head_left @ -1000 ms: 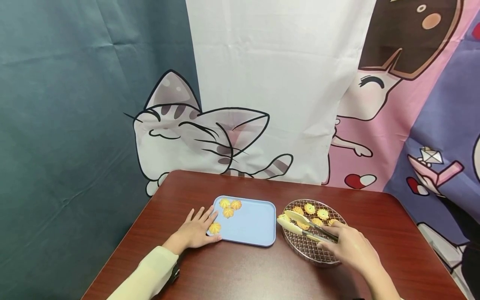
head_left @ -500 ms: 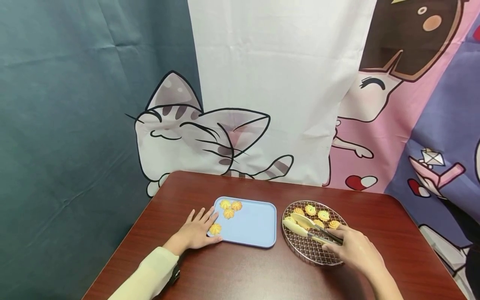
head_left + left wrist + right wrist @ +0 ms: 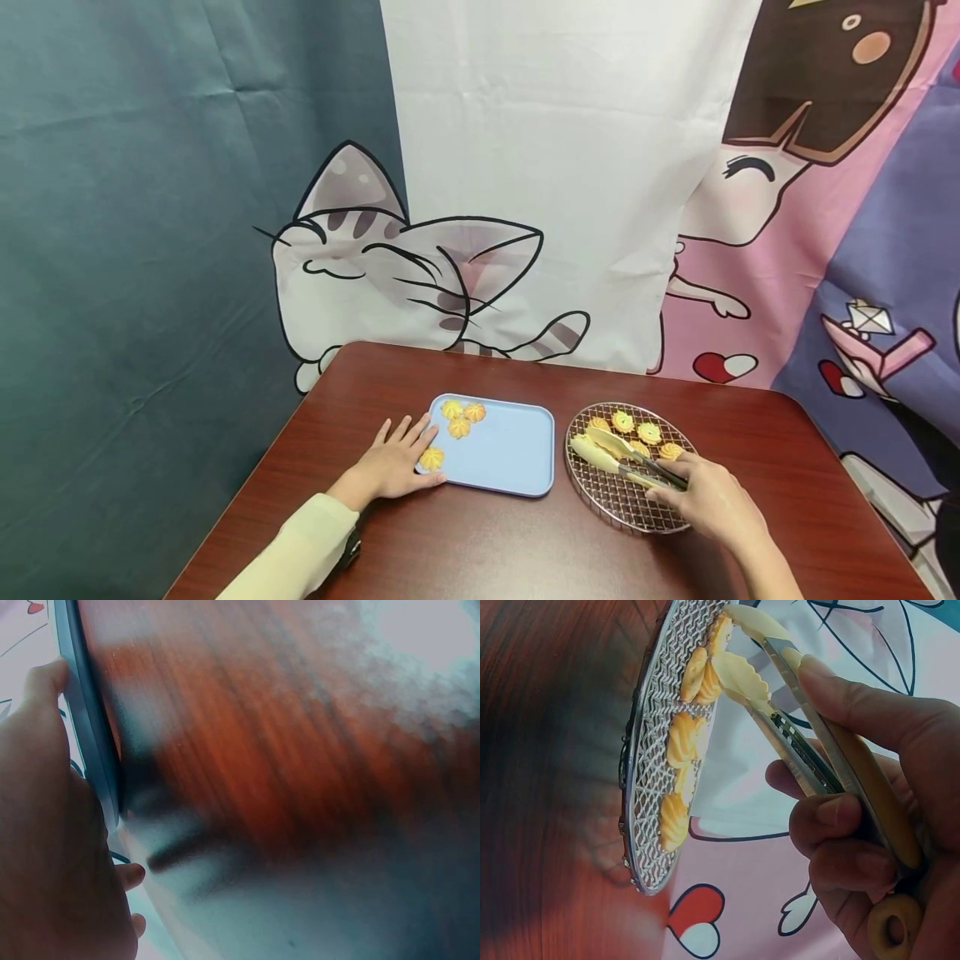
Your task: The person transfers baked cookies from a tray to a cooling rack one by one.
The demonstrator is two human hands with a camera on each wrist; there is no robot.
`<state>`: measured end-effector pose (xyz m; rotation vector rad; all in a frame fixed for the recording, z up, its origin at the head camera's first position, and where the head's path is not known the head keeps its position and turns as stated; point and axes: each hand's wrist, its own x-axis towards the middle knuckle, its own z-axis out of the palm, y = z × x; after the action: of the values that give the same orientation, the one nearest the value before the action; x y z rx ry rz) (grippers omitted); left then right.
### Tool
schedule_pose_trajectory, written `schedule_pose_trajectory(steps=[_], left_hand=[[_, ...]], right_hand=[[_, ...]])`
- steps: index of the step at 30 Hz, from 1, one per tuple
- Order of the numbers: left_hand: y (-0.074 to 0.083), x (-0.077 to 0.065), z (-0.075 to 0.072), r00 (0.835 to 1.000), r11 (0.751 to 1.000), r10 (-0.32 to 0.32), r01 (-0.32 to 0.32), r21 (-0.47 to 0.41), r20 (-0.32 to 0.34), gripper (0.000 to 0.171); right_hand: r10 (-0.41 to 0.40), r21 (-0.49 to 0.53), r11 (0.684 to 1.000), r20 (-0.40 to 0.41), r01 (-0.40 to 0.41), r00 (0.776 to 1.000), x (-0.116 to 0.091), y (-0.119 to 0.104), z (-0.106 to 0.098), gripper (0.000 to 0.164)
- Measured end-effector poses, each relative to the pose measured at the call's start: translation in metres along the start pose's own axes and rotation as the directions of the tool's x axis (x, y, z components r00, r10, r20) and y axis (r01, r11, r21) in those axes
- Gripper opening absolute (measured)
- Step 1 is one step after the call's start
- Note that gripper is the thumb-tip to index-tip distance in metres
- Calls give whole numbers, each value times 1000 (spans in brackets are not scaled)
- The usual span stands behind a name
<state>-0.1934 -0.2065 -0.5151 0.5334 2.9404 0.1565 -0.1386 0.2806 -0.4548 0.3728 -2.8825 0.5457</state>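
Observation:
My right hand (image 3: pixel 716 500) grips metal kitchen tongs (image 3: pixel 630 473) with cream scalloped tips, thumb on one arm and curled fingers round the other. Their tips lie spread over the left part of a round wire rack (image 3: pixel 630 504), with a yellow piped cookie (image 3: pixel 721 631) right at them. Several other piped cookies (image 3: pixel 682 739) sit on the rack's mesh. My left hand (image 3: pixel 390 465) rests at the left end of a light blue tray (image 3: pixel 510 454), fingers straight and spread, touching its edge. Several ridged cookies (image 3: pixel 459 427) lie in that tray's left part.
Tray and rack stand side by side on a reddish-brown wooden table (image 3: pixel 495 542), a narrow gap between them. Behind the table hangs a cloth backdrop (image 3: pixel 570 167) with cartoon figures.
The right hand and tongs have shifted slightly right, bringing the tips from the rack's left rim inward over the mesh. The left hand stays in place on the tray.

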Motion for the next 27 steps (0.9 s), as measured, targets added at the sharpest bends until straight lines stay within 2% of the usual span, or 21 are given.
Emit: schedule_pose_trajectory(steps=[12, 27], left_hand=[[0, 0, 0, 1000, 1000, 3, -3, 3, 4, 95], [0, -1, 1, 1000, 1000, 5, -5, 7, 1, 95]], right_hand=[[20, 12, 1000, 24, -21, 1000, 3, 4, 5, 52], [19, 19, 1000, 14, -19, 1000, 1, 0, 2, 55]])
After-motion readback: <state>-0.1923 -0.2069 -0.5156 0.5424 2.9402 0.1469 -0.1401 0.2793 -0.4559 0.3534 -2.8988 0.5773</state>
